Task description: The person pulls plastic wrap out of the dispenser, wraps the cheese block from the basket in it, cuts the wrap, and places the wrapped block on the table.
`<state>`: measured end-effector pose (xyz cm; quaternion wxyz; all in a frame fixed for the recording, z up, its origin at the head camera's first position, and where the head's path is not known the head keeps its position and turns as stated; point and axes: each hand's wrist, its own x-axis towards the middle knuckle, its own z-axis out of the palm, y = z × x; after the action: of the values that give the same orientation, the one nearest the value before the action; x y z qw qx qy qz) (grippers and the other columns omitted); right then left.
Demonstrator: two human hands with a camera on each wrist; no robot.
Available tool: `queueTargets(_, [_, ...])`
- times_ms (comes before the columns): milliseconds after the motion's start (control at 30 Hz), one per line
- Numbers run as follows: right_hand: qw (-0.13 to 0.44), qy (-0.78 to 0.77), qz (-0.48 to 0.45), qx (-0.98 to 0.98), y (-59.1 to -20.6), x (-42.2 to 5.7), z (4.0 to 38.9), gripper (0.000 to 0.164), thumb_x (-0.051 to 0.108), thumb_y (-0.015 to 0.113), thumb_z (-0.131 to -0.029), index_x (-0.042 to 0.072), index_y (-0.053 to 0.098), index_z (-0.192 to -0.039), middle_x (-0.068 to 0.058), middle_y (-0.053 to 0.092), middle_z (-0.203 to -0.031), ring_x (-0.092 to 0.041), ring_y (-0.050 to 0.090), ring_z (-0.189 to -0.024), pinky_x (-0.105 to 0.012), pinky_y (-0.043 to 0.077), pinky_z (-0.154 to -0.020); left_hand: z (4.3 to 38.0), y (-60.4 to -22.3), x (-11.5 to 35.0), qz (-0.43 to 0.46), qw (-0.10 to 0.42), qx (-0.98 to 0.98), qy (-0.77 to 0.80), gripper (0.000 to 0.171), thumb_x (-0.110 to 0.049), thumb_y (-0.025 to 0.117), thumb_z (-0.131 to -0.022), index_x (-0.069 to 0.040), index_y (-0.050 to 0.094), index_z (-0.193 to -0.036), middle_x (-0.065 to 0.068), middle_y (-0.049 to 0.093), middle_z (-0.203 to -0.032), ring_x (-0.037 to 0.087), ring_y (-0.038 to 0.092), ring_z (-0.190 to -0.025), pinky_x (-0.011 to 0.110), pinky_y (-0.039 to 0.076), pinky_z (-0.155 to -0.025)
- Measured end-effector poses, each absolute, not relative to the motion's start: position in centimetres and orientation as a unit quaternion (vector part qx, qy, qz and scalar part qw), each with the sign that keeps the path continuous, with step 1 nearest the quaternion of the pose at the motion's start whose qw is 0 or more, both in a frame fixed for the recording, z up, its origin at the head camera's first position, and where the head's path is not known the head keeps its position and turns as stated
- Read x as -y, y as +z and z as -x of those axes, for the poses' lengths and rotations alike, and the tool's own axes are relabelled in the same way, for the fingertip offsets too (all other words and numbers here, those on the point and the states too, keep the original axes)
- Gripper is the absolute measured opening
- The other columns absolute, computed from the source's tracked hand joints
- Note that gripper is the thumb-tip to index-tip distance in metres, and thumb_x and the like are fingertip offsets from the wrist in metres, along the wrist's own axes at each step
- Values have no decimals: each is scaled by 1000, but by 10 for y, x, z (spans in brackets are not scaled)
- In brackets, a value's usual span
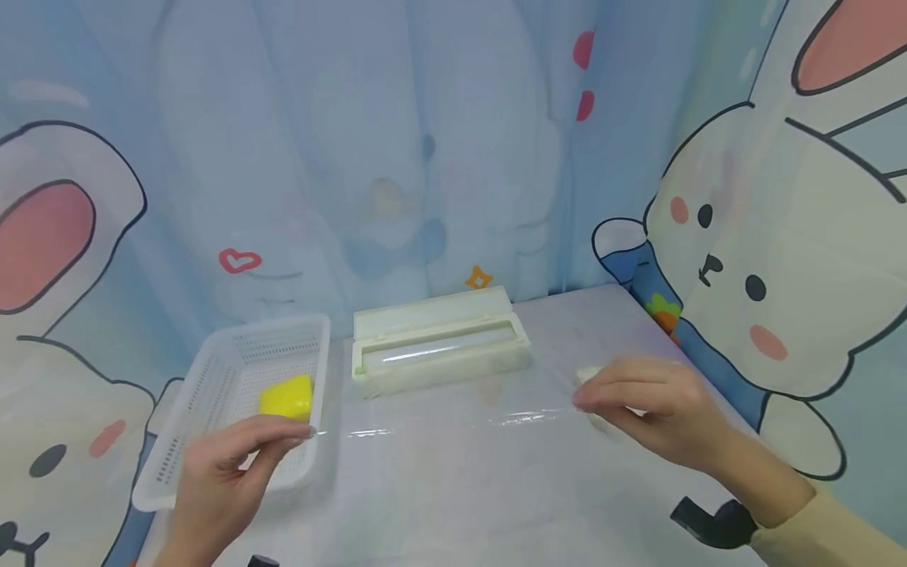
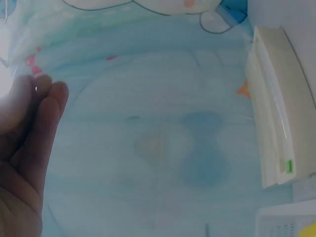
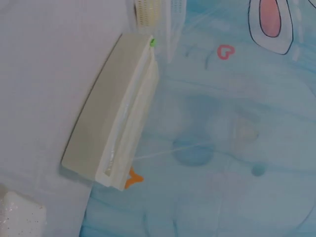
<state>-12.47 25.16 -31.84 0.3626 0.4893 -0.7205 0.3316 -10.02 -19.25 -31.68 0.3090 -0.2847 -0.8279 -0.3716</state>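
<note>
Above the table (image 1: pixel 577 319), film (image 1: pixel 524 418) spans left hand (image 1: pixel 225 474) to right hand (image 1: pixel 657 403).

No readable text, labels, brands or numbers in view.

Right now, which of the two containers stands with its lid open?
The long cream box: its lid is swung back; the perforated white basket shows no lid.

One pale-blue curtain (image 1: pixel 460 157), hung in folds beyond the grip; white rabbits (image 1: pixel 815 260) are printed to its left and right, a red heart (image 1: pixel 239 255) and orange star (image 1: pixel 479 269) between. One whitish tabletop (image 1: pixel 439 496), set beneath the grip.
</note>
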Motion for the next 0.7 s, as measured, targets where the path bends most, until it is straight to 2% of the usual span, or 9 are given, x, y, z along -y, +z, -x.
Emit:
queueTargets(67, [309,328,-489,747,-322,-256,115,30,31,61,-102,9,79,-94,-2,77,-86,-1,66,-88,-8,52,-91,96,-322,198,312,263,827,-388,43,22,77,-69,-12,79,-96,2,79,-88,-1,71,-84,8,54,-80])
queueTargets(167, [225,324,-490,777,-330,-262,103,22,30,61,-101,17,78,-100,5,77,-92,0,67,-89,-9,53,-88,94,-330,206,352,167,822,-416,42,18,75,-75,-16,78,-100,-1,78,-91,3,71,-82,13,57,-76])
queueTargets(267, [122,330,-482,802,-339,-267,97,11,20,70,-97,23,78,-103,10,77,-94,-1,67,-85,-10,55,-80,94,-339,211,386,35,806,-447,32,11,71,-86,-15,77,-104,2,78,-94,6,70,-82,19,59,-71])
queueTargets(367, [4,329,-454,828,-349,-270,95,18,12,76,-91,27,78,-102,15,76,-93,2,66,-83,-14,56,-73,97,-348,210,380,-114,795,-458,17,-3,67,-95,-11,77,-106,4,78,-97,4,68,-83,23,60,-72])
queueTargets(467, [-94,318,-426,842,-362,-269,96,18,12,76,-90,27,79,-98,18,75,-91,5,66,-83,-18,58,-70,100,-360,202,333,-228,802,-440,13,-15,68,-97,-10,79,-102,-1,79,-96,-1,66,-83,21,59,-74])
queueTargets(567, [-160,314,-396,848,-378,-265,98,15,12,75,-90,26,80,-95,19,74,-89,7,65,-82,-19,58,-70,100,-376,194,302,-282,808,-420,13,-20,71,-94,-11,80,-97,-7,78,-91,-2,65,-79,20,58,-74])
queueTargets(700, [-204,318,-358,854,-405,-262,97,13,12,76,-89,24,80,-89,20,74,-87,8,65,-80,-19,58,-71,100,-399,186,300,-302,809,-406,12,-21,74,-92,-11,80,-93,-11,76,-85,-5,61,-73,18,55,-70])
